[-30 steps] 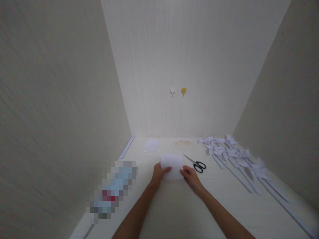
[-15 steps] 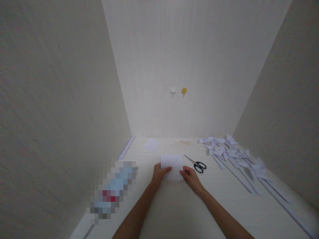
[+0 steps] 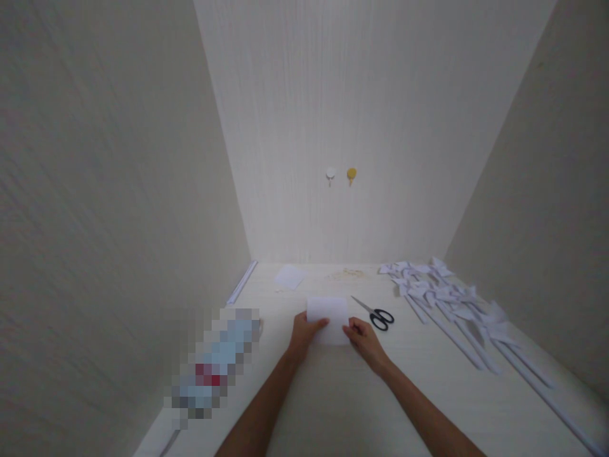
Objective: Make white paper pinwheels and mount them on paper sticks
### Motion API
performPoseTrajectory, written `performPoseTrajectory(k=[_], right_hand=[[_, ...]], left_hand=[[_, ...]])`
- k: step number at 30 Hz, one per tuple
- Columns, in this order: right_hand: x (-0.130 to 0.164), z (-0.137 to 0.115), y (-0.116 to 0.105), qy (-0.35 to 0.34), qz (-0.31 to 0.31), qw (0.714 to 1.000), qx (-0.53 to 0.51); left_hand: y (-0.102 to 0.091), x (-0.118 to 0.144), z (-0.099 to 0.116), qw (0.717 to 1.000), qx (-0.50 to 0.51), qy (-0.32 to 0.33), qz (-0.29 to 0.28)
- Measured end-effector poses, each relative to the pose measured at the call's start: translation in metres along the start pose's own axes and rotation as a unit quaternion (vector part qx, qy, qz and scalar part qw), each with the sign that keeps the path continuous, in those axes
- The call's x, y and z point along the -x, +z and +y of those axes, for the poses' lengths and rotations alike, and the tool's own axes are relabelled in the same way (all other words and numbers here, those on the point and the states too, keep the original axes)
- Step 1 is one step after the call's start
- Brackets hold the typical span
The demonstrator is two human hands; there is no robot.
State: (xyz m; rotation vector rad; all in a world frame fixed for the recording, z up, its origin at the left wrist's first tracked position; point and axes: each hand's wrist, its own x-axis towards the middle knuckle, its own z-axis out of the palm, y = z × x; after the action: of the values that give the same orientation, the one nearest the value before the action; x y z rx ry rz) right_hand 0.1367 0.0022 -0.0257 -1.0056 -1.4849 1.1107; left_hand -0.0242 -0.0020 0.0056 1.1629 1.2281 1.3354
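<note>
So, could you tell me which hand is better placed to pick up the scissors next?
Probably the right hand. It rests on the right edge of the white paper, and the scissors lie just beyond it on that side. The left hand would have to cross over the paper.

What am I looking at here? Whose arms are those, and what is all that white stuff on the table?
The picture comes from a small camera worn on a person's head, looking forward and down, so you see that person's own two arms reaching out. There is no machine. The left hand and the right hand both hold a white sheet of paper by its near corners, on a pale table set between plain walls. Black-handled scissors lie just right of the paper. Farther right is a heap of white paper pinwheels on sticks. Another small paper piece lies farther back. On the back wall hang two little hooks, one white and one yellow. The blurred patch on the left is hidden on purpose.
</note>
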Motion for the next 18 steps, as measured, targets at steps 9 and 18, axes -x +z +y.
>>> performPoseTrajectory(k=[9,18], right_hand=[[0.001,-0.002,0.0,0.005,-0.011,1.0,-0.008],[0.002,-0.011,0.003,0.048,-0.001,0.988,-0.144]], left_hand=[[0.002,0.002,0.004,0.999,0.006,-0.028,0.015],[0.002,0.0,0.001,0.999,-0.012,-0.037,-0.008]])
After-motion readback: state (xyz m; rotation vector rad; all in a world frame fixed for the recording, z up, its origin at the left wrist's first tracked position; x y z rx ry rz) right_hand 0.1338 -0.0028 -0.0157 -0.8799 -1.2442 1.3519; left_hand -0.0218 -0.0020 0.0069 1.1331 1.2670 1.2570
